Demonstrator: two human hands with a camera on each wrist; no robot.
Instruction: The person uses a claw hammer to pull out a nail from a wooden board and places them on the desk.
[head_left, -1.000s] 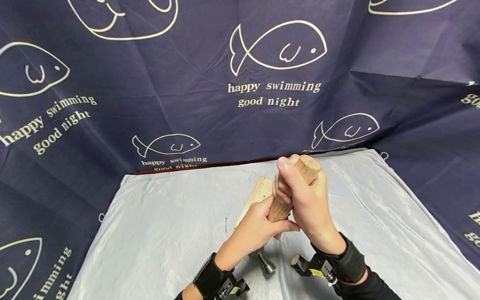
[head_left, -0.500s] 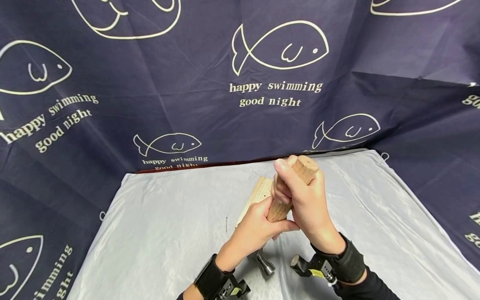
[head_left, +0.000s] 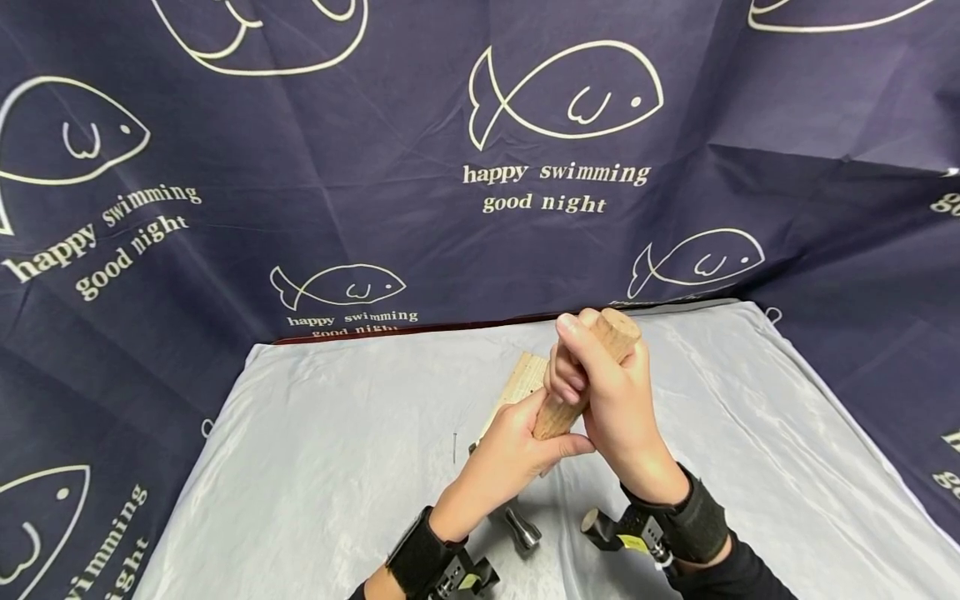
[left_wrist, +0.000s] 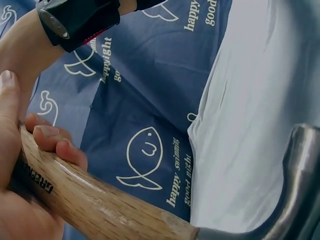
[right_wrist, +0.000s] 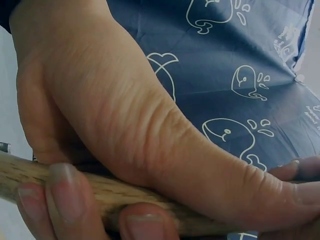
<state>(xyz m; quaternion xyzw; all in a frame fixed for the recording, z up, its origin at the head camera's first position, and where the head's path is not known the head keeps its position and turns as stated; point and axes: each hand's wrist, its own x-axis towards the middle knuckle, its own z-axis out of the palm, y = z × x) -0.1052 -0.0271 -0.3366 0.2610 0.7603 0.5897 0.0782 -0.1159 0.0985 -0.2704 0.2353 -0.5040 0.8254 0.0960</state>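
Observation:
Both hands grip the wooden handle of a claw hammer [head_left: 555,419], held tilted with its butt end up. The right hand [head_left: 621,408] wraps the upper end, thumb laid along the handle. Below it, the left hand [head_left: 504,446] holds the lower handle and hides much of the hammer's head. The round striking face shows below the left hand, and a dark tip shows by the pale wooden board [head_left: 517,385]. In the left wrist view the metal head [left_wrist: 300,165] curves up at the right. The right wrist view shows fingers curled round the handle [right_wrist: 112,195].
A single nail [head_left: 454,447] lies on the light cloth-covered table [head_left: 337,433], left of the board. A dark blue curtain [head_left: 420,208] with fish drawings hangs behind and at both sides. Each wrist wears a black band with a small device.
The hammer's striking face has shifted slightly left, and a dark tip has come into sight beside the board. Both hands keep their grip, with the handle end moving only slightly.

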